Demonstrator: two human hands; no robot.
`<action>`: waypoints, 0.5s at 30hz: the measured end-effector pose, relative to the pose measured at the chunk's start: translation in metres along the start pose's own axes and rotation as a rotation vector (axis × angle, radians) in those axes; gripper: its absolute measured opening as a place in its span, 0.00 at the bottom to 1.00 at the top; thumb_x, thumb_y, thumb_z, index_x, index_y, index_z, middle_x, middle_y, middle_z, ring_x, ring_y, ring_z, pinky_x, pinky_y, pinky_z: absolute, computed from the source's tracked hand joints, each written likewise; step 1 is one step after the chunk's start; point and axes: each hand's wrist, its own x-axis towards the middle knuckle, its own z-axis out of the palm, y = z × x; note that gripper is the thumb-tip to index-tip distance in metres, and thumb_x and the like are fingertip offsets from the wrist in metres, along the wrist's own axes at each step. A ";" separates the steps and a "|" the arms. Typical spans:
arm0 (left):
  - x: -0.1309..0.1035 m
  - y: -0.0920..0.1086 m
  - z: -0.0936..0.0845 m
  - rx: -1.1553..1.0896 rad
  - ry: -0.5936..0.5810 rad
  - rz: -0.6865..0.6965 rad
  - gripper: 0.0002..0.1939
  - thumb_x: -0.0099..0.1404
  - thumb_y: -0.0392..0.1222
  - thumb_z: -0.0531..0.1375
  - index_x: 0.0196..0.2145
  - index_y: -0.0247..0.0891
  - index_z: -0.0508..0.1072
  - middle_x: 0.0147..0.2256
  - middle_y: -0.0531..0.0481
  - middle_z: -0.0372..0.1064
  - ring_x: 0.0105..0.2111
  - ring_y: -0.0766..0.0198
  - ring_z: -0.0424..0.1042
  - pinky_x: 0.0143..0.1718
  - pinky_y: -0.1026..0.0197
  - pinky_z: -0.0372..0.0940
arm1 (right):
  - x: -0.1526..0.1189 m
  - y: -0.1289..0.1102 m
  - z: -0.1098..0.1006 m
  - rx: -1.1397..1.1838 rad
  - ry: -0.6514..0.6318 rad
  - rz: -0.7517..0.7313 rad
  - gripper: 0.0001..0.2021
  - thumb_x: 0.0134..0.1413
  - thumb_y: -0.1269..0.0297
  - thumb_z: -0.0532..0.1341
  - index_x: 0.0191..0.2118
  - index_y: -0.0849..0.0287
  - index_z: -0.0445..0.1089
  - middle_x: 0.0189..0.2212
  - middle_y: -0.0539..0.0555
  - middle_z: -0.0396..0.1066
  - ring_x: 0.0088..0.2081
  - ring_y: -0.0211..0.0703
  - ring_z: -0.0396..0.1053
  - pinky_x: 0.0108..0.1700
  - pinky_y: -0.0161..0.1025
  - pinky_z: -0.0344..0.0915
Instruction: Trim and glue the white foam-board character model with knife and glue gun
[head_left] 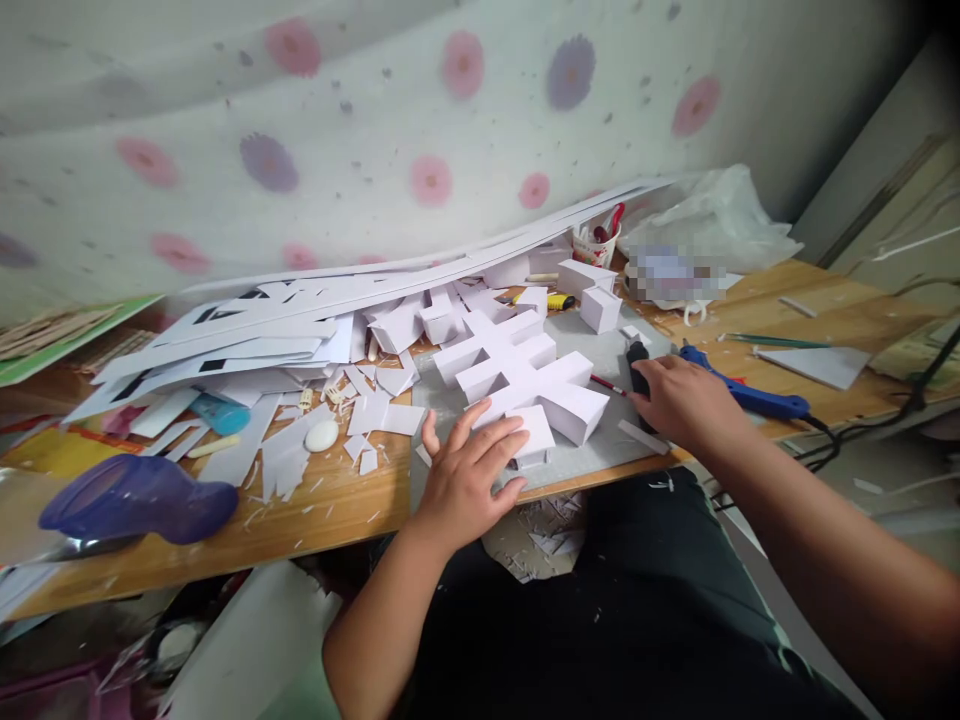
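A white paperboard model (pixel 517 365) with several box-like arms lies on a grey cutting mat (pixel 611 465). My left hand (pixel 472 480) has its fingers spread, the tips resting on the model's near block. On the right of the mat, my right hand (pixel 686 400) has its fingers closed around a black tool (pixel 637 362), its kind partly hidden by the hand. A thin dark red stick, perhaps a pencil (pixel 606 384), lies between the model and that hand. Just beyond the right hand is a blue glue gun (pixel 757 397) with a black cord.
Paper scraps (pixel 375 410) and stacked white sheets (pixel 240 320) cover the left side, beside a purple translucent container (pixel 142 497). Behind the model are loose white boxes (pixel 600 308), a yellow cutter (pixel 559 301) and a paper cup (pixel 596 245) with tools. A plastic bag (pixel 720 215) lies back right.
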 end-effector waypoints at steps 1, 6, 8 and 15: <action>0.000 -0.001 -0.001 -0.003 -0.007 0.002 0.19 0.58 0.41 0.64 0.48 0.46 0.71 0.50 0.49 0.74 0.58 0.48 0.62 0.62 0.35 0.29 | 0.000 -0.002 -0.001 -0.002 -0.029 0.025 0.19 0.57 0.58 0.56 0.48 0.66 0.70 0.40 0.68 0.73 0.40 0.58 0.72 0.38 0.45 0.64; 0.000 -0.013 -0.003 -0.008 -0.037 0.019 0.22 0.57 0.42 0.65 0.50 0.47 0.70 0.52 0.51 0.72 0.58 0.49 0.62 0.62 0.36 0.30 | 0.004 -0.006 -0.006 0.061 -0.175 0.064 0.23 0.57 0.55 0.54 0.54 0.63 0.69 0.37 0.68 0.75 0.37 0.60 0.73 0.35 0.45 0.63; 0.000 -0.018 -0.002 -0.014 -0.034 0.035 0.22 0.57 0.43 0.66 0.50 0.47 0.70 0.53 0.51 0.72 0.58 0.50 0.62 0.62 0.36 0.32 | 0.004 -0.003 -0.011 0.074 -0.183 0.062 0.23 0.56 0.60 0.55 0.56 0.61 0.68 0.37 0.66 0.76 0.38 0.60 0.74 0.35 0.46 0.64; -0.004 -0.025 0.006 -0.049 -0.016 0.043 0.24 0.56 0.46 0.67 0.51 0.48 0.70 0.53 0.49 0.72 0.59 0.49 0.61 0.62 0.35 0.37 | -0.028 0.002 -0.043 1.344 0.072 0.186 0.28 0.58 0.61 0.52 0.64 0.56 0.56 0.37 0.59 0.77 0.25 0.47 0.73 0.29 0.46 0.69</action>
